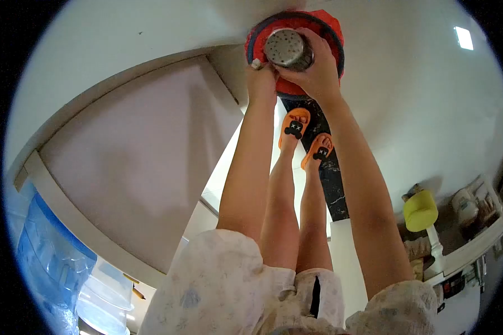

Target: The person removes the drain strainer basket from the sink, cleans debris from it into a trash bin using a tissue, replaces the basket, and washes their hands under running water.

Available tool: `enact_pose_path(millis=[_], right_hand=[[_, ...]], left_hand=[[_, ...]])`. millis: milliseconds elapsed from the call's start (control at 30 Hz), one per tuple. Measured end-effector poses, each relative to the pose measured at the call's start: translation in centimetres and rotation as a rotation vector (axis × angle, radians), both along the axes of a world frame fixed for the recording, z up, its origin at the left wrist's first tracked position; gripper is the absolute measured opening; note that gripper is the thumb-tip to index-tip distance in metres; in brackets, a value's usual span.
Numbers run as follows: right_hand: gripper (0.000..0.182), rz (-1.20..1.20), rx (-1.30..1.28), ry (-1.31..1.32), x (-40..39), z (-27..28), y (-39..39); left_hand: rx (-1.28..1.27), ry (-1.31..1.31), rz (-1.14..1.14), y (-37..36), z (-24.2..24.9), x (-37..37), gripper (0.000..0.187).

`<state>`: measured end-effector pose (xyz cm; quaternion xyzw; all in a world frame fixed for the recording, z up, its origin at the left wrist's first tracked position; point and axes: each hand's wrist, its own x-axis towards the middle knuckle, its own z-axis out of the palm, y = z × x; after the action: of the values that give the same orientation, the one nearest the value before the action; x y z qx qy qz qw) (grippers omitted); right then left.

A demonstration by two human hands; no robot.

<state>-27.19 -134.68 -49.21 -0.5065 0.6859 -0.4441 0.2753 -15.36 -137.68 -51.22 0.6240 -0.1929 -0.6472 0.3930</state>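
Note:
My right hand (322, 72) is wrapped round a metal cup (285, 48) with a dotted, speckled round end turned toward me. Behind the cup is a round bin (338, 39) lined with a red plastic bag (331, 21) and ringed by a dark rim. My left hand (261, 81) is closed at the cup's lower left, close to the bin rim. A small white crumpled piece (256, 64) shows at its fingers. The inside of the cup faces away and is hidden.
A pale cabinet panel (134, 156) stands left, with a blue-rimmed clear plastic tub (56, 251) below it. On the right, a yellow-green container (421, 211) sits by a cluttered shelf (469, 245). My feet, in orange slippers (318, 151), are by a black marbled strip (331, 184).

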Motion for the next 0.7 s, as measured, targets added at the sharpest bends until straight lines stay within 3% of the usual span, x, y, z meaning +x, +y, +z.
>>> enact_pose_path(millis=[100, 133, 200, 267, 333, 433, 567, 667, 700], right_hand=[[0.079, -0.022, 0.11, -0.037, 0.1, -0.2, 1.4], [0.08, -0.028, 0.126, -0.023, -0.2, -0.6, 1.3], [0.082, -0.059, 0.137, -0.062, -0.4, -1.1, 1.7], [0.083, -0.08, 0.145, -0.086, -0.4, -1.1, 2.0], [0.083, -0.092, 0.15, -0.1, -0.4, -1.0, 2.2], [0.082, -0.136, 0.144, -0.119, -0.2, -0.5, 2.1], [0.08, -0.162, 0.157, -0.087, -0.6, -1.0, 2.7], [0.08, -0.162, 0.143, -0.068, -0.2, -0.7, 3.1], [0.08, -0.156, 0.142, -0.062, -0.2, -0.4, 3.0]], left_hand=[[0.046, -0.01, -0.175, -1.3, 0.9, 1.4, 0.022], [0.036, -0.123, -0.248, -1.3, 1.2, 1.6, 0.025], [0.012, -0.222, -0.395, -2.8, -1.2, 2.9, 0.024], [-0.15, -0.386, -0.474, -3.1, -2.0, 3.2, 0.02], [-0.452, -0.616, -0.479, -2.4, 3.6, 0.5, 0.014], [-0.93, -0.765, -0.676, -1.3, 4.4, -0.5, 0.011], [-0.95, -0.877, -0.422, -2.2, 6.8, -0.9, 0.014], [-0.909, -0.856, -0.661, -1.2, 4.7, -1.0, 0.015], [-0.84, -0.85, -0.568, -1.2, 4.8, -0.7, 0.014]])
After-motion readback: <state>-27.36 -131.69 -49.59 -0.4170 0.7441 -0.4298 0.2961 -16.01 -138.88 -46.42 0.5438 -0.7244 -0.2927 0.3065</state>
